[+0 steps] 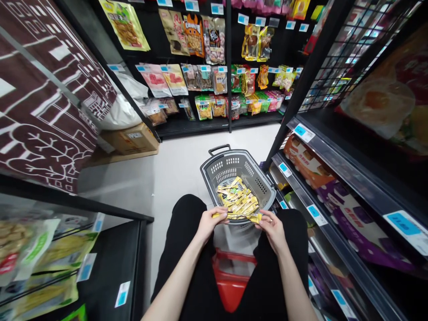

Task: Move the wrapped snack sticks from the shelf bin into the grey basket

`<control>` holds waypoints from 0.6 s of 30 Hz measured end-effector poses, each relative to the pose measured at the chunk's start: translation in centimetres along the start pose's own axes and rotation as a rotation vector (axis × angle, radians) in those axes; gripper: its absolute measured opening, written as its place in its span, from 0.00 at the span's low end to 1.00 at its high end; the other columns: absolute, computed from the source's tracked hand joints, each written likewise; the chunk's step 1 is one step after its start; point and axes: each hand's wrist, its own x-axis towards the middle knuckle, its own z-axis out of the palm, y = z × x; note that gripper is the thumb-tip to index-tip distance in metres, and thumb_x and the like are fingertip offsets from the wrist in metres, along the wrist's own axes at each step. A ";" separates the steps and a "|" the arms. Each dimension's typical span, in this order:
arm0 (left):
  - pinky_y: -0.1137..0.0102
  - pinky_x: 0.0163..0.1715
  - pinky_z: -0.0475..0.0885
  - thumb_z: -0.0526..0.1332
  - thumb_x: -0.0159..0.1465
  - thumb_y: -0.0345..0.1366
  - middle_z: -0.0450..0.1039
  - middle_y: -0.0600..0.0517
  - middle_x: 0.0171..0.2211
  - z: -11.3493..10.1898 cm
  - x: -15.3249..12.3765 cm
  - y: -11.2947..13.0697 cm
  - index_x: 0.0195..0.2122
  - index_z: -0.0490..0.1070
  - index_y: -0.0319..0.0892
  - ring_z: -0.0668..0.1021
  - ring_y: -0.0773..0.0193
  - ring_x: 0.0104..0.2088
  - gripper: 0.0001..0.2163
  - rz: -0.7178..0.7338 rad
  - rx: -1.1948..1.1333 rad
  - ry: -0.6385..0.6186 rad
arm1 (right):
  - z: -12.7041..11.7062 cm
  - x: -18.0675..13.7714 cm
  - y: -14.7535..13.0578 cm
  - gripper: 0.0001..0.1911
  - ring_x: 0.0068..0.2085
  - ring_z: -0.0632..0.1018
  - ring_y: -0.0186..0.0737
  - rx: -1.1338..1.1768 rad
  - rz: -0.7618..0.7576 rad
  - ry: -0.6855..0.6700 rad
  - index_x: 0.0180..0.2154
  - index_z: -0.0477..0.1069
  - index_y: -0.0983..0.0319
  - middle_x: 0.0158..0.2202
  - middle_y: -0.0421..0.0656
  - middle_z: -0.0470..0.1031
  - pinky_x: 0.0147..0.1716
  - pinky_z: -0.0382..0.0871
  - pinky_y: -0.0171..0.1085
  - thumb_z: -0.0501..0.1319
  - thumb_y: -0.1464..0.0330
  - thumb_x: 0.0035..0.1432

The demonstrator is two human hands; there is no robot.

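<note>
Both hands are closed on thin yellow stick packets (243, 216) held crosswise over the near rim of a grey plastic shopping basket (214, 167). My left hand (211, 222) pinches the left end, and my right hand (272, 228) pinches the right end between thumb and fingers. Whether it is one packet or two end to end, I cannot tell. Many similar yellow stick packets (239, 194) lie in a loose heap inside the basket. The basket stands on the floor in front of my knees, its black handle (220, 149) at the far side.
A red plastic stool (230, 276) shows between my legs. Shelves with bagged snacks (214, 40) rise ahead. On the right, a shelf with price tags (317, 215) runs close by my knee. A low black rack (123, 263) is at the left, and a cardboard box (133, 142) stands beyond.
</note>
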 end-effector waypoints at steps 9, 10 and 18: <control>0.59 0.44 0.73 0.70 0.44 0.36 0.78 0.43 0.38 0.3 0.1 -0.4 0.27 0.78 0.38 0.77 0.51 0.43 0.10 0.116 0.138 -0.031 | -0.2 0.4 0.7 0.19 0.33 0.77 0.38 0.079 -0.053 0.114 0.38 0.74 0.61 0.32 0.42 0.77 0.36 0.72 0.38 0.69 0.71 0.39; 0.59 0.46 0.72 0.70 0.44 0.35 0.78 0.43 0.38 0.3 0.1 -0.3 0.27 0.78 0.38 0.77 0.51 0.44 0.09 0.125 0.156 -0.037 | -0.3 0.5 0.8 0.19 0.34 0.77 0.39 0.088 -0.047 0.112 0.38 0.74 0.61 0.32 0.42 0.77 0.37 0.72 0.38 0.68 0.72 0.39; 0.61 0.48 0.70 0.69 0.45 0.34 0.79 0.45 0.38 0.8 -0.3 0.2 0.25 0.79 0.40 0.77 0.53 0.42 0.06 0.163 0.236 -0.094 | -0.4 0.7 0.9 0.13 0.33 0.77 0.40 0.123 -0.024 0.128 0.33 0.74 0.60 0.30 0.41 0.76 0.39 0.72 0.45 0.67 0.70 0.39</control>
